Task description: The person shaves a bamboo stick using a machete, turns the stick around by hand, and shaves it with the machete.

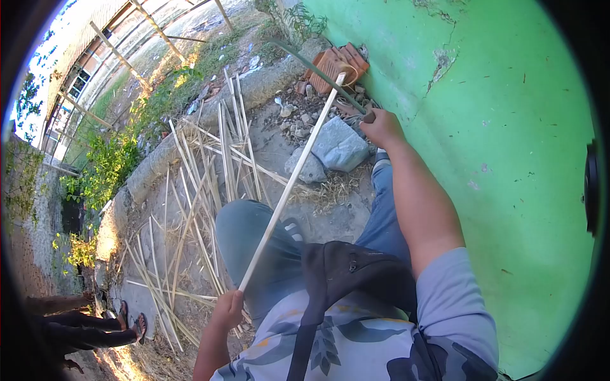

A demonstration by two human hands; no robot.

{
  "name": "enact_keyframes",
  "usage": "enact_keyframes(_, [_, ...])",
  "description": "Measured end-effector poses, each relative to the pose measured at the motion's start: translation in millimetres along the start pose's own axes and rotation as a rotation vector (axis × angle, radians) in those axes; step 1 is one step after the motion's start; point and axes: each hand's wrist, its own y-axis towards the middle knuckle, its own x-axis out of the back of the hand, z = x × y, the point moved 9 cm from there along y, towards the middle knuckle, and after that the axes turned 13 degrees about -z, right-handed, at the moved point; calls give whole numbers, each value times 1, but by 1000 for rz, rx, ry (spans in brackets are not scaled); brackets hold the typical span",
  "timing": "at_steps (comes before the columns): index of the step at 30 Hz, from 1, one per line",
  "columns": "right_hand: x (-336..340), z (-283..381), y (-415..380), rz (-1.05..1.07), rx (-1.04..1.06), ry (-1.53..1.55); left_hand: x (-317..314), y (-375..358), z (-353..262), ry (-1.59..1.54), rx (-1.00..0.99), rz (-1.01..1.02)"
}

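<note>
My left hand [227,310] is closed around the lower end of a long pale bamboo strip [293,182], which slants up and away past my knee. Closed on the handle of a machete [316,71], my right hand [383,129] is stretched forward near the green wall. The long dark blade points up and to the left. It crosses the strip near its far end in this view. Below that end lies a large pale stone block [340,145].
Many loose bamboo strips [190,209] are scattered on the ground to my left. Roof tiles [337,66] are stacked by the green wall [495,159]. A low concrete edge [152,168] runs along the left. At lower left stands a person in dark trousers [86,327].
</note>
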Motion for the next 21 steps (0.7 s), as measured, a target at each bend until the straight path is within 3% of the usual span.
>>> enact_keyframes(7, [7, 58, -24, 46, 376, 1, -4, 2, 8, -50, 17, 10])
enact_keyframes(11, [11, 83, -25, 5, 575, -61, -2, 2, 3, -63, -82, 47])
enact_keyframes(14, [14, 63, -10, -10, 346, -40, 0, -1, -14, 39, -63, 82])
enact_keyframes(17, [14, 13, 9, -83, -56, -28, 0, 0, -16, 105, 61, 106])
enact_keyframes(19, [11, 0, 9, -72, -63, -59, 3, -1, -20, 107, 178, 126])
enact_keyframes(21, [13, -2, 6, -67, -52, -42, 1, 2, -14, 121, 52, 90])
